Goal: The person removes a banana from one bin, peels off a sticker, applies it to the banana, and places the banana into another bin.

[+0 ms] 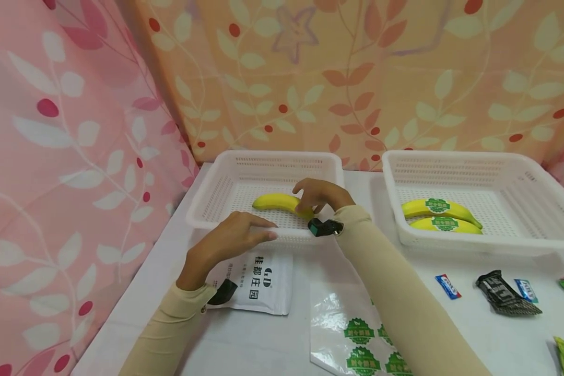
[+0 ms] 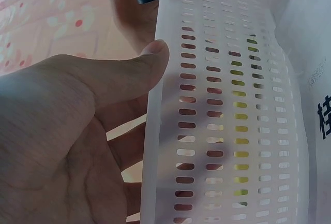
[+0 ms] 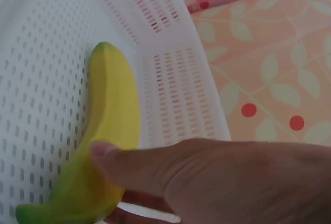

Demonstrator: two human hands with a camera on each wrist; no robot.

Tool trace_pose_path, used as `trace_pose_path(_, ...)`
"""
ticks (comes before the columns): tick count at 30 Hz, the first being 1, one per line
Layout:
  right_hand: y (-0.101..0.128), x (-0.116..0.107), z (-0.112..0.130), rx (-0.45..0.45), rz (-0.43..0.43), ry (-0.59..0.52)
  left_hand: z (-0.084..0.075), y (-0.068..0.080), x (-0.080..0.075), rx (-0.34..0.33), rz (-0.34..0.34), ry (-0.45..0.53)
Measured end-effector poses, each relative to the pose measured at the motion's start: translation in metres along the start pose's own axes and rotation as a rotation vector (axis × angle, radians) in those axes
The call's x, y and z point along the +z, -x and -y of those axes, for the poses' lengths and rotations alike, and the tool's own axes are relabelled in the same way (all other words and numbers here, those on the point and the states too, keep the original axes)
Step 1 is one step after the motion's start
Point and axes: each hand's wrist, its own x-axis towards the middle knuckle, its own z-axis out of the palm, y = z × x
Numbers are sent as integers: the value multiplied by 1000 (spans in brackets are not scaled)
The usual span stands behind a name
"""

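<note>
Banana (image 1: pixel 277 202) in left basket (image 1: pixel 263 159), stem end hidden under right hand (image 1: pixel 318 194)

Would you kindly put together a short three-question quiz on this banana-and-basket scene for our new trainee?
1. True or false: the right hand grips the plain yellow banana inside the left white perforated plastic basket.
2. How many green-stickered yellow bananas lie in the right white perforated plastic basket? A) one B) two C) four
3. Fill in: the left hand rests on the left basket's near ____.

Key: 1 true; 2 B; 3 rim.
</note>
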Motion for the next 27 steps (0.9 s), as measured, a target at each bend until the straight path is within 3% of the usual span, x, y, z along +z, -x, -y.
trace_pose_path(5, 2, -3, -4, 29, -3, 4, -2, -2, 2, 13, 8, 4)
trace_pose_path(13, 18, -15, -2, -190, -134, 60, -1, -2, 3, -7, 4, -2)
trace_pose_path(19, 55, -26, -3, -311, -209, 53, 0, 0, 1, -3, 6, 13)
trace_pose_path(27, 111, -39, -27, -407, -344, 4, 3, 0, 1, 6, -6, 14)
